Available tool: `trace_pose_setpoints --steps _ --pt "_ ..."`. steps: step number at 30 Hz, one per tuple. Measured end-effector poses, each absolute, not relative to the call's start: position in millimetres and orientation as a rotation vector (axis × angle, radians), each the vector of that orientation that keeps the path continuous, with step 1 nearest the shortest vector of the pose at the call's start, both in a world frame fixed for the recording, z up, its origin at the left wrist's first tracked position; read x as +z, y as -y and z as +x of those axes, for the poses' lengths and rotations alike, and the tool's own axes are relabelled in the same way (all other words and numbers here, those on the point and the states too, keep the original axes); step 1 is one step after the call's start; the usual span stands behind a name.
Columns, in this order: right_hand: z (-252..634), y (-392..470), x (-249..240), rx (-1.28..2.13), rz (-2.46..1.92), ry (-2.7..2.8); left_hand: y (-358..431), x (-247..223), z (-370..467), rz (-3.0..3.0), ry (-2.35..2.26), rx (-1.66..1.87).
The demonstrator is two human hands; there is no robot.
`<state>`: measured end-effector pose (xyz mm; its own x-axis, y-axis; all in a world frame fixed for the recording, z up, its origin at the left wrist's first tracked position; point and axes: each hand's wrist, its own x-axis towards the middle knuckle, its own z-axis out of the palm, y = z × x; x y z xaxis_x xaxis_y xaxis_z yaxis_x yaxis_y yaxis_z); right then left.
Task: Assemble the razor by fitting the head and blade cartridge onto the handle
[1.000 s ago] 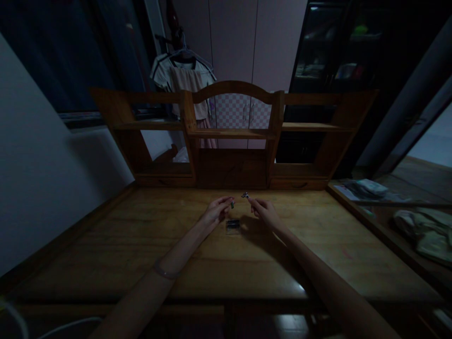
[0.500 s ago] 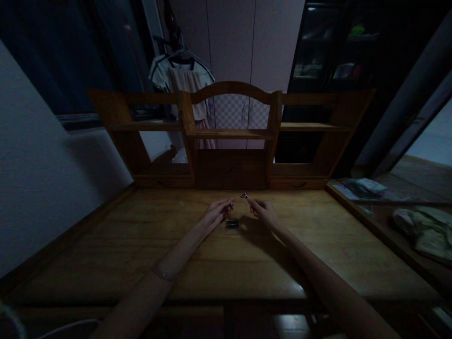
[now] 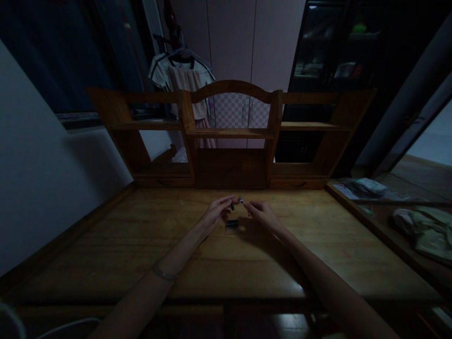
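My left hand [image 3: 216, 210] is closed in a pinch on a small dark piece [image 3: 232, 205], which hangs upright at the fingertips. Facing it, my right hand [image 3: 262, 214] grips a small shiny silver piece with a widened head [image 3: 240, 199]. That head is close beside the dark piece; whether they touch I cannot make out. Below and between the hands, a small clear case with black contents [image 3: 232, 223] lies on the wooden desk [image 3: 158, 240]. The dim light and small size hide what kind of things these are.
A wooden shelf unit [image 3: 229, 133] rises at the back of the desk. To the right, past the raised desk edge, are a pale green cloth bundle [image 3: 432, 230] and a plastic-wrapped packet [image 3: 370, 185]. A white wall [image 3: 52, 165] borders the left side.
My right hand has brought the silver piece left and slightly down, closer to the dark piece. The left hand has turned the dark piece more upright. The case stays put.
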<state>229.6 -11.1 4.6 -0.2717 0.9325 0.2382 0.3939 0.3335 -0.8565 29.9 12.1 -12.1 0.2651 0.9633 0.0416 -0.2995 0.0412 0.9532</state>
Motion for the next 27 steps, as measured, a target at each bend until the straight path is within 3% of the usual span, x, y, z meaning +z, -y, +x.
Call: trace_pose_setpoints --steps 27 --pt "234.3 11.0 7.1 0.897 -1.263 1.992 -11.6 -16.5 26.3 1.007 -0.610 0.981"
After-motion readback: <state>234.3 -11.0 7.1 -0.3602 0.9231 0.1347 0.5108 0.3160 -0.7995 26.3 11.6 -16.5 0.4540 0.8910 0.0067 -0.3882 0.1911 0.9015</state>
